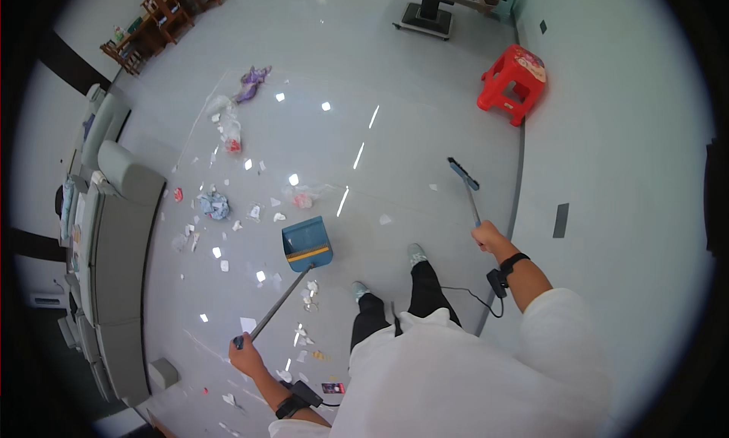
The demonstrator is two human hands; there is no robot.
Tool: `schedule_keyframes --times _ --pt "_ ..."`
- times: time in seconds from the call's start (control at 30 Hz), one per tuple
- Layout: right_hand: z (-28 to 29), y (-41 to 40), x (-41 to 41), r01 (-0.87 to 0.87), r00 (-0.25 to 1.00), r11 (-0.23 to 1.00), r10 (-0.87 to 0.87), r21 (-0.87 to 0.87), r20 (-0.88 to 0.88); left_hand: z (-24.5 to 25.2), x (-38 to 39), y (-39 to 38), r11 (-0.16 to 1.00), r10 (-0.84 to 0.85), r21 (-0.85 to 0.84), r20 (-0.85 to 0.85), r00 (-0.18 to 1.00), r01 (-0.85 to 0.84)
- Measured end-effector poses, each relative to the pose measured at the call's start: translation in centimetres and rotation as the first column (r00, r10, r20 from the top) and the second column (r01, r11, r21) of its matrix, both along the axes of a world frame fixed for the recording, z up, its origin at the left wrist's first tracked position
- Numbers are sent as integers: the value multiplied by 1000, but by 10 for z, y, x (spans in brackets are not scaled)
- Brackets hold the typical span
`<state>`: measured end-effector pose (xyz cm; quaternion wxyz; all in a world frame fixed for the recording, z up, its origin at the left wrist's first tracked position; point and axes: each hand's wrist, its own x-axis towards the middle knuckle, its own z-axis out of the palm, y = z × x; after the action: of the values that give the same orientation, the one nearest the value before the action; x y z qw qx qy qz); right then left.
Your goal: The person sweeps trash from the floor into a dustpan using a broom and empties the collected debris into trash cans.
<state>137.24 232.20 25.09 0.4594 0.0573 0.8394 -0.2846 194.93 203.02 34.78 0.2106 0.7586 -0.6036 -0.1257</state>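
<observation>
My left hand [246, 356] grips the top of the long grey handle of a blue dustpan [307, 235]. The pan lies on the floor ahead of my feet, with a yellow-edged comb strip across it. In my right hand [488, 237] is the handle of a broom [464, 174]. Its blue head with dark bristles is out to the right, near the wall; whether it touches the floor I cannot tell. Around the pan lie a crumpled blue plastic bag [214, 205], a clear bag with red print [303, 200], and many white paper scraps [254, 212].
A red plastic stool [514, 84] stands by the right wall. Farther ahead are a purple bag [250, 84], a clear bag [229, 122] and a table on a wheeled base [427, 16]. A grey sofa [122, 261] lines the left side. Wooden chairs [165, 16] stand at the far left.
</observation>
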Motion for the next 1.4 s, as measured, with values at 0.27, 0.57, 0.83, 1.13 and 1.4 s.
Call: schedule_keyframes --times 0.27,0.57,0.83,1.13,1.4 --pt "-58 15 -90 157 981 987 -161 44 103 5 -68 89 993 107 50 24 994 -108" --pt "-26 -50 -23 -367 893 927 329 74 308 -7 -75 163 976 199 55 171 965 -211" --pt "0 -86 102 -754 593 657 677 4 436 -10 -18 282 899 424 61 135 896 -435" --pt "-27 -113 295 -800 338 556 729 -226 596 -16 64 418 742 653 185 21 757 -645" --pt "13 -139 374 -748 281 571 734 -338 618 -35 106 467 629 758 239 20 652 -739"
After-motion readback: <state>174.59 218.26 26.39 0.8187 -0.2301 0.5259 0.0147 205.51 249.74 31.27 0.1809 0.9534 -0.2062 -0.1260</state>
